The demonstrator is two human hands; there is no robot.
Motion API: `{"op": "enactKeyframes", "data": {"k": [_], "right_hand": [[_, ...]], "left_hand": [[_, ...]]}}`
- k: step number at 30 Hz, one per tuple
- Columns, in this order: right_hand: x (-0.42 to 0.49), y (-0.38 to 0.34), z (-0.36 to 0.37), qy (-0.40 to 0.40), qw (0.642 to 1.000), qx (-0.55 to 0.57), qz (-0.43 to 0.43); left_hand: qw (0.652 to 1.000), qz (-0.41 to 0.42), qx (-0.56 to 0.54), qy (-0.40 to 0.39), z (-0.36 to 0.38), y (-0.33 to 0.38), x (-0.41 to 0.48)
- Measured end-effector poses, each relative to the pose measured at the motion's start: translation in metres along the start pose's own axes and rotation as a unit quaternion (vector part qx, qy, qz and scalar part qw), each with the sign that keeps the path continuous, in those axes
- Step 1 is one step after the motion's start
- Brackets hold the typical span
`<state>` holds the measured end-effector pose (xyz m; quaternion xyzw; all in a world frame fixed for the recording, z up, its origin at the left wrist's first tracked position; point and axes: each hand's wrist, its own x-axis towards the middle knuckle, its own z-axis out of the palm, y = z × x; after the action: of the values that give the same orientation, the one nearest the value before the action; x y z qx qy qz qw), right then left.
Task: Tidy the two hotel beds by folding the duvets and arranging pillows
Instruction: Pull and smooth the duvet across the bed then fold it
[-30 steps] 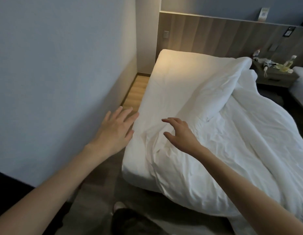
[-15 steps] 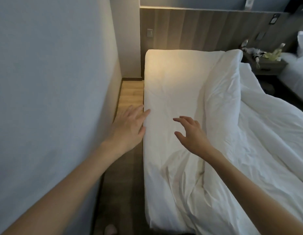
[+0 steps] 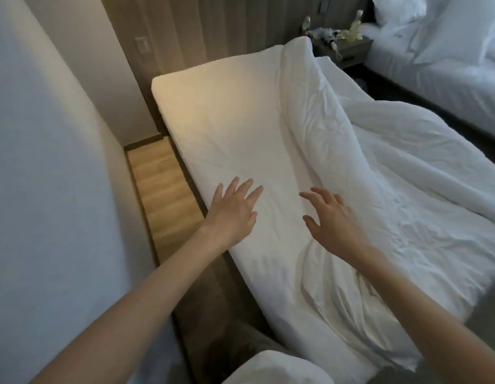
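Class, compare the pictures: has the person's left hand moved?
Yes. The left hand has crossed the mattress edge, from over the floor to over the sheet.

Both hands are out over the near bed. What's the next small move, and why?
Probably close the right hand on the edge of the duvet just beside it. Both hands are open and hold nothing. The left hand lies over the bare sheet, while the duvet sits bunched on the bed's right half, unfolded.

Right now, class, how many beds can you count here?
2. The near bed lies at centre beside the wall; the far bed is at the upper right, beyond the nightstand, partly cut off.
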<state>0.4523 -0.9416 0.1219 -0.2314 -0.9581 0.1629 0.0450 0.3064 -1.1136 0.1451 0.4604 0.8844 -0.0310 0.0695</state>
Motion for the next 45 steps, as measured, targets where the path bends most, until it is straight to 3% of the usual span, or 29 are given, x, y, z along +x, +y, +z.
{"op": "enactKeyframes", "data": {"k": [7, 15, 21, 29, 35, 45], "right_hand": [[0.08, 0.02, 0.054, -0.027, 0.987, 0.019, 0.155], [0.208, 0.052, 0.08, -0.031, 0.964, 0.049, 0.261], [0.305, 0.066, 0.079, -0.021, 0.952, 0.06, 0.299], [0.42, 0.084, 0.093, -0.008, 0.939, 0.02, 0.342], [0.527, 0.084, 0.138, -0.003, 0.914, 0.02, 0.405], [0.643, 0.117, 0.187, 0.009, 0.859, 0.008, 0.512]], "left_hand": [[0.994, 0.11, 0.023, 0.0, 0.011, -0.049, 0.118], [0.982, 0.18, 0.055, 0.018, 0.001, -0.111, 0.284], [0.993, 0.11, -0.025, 0.035, -0.004, -0.166, 0.406], [0.996, 0.084, 0.009, -0.025, 0.041, -0.21, 0.529], [0.986, 0.128, 0.016, -0.108, 0.085, -0.248, 0.637], [0.974, 0.178, -0.043, -0.131, 0.118, -0.268, 0.814]]}}
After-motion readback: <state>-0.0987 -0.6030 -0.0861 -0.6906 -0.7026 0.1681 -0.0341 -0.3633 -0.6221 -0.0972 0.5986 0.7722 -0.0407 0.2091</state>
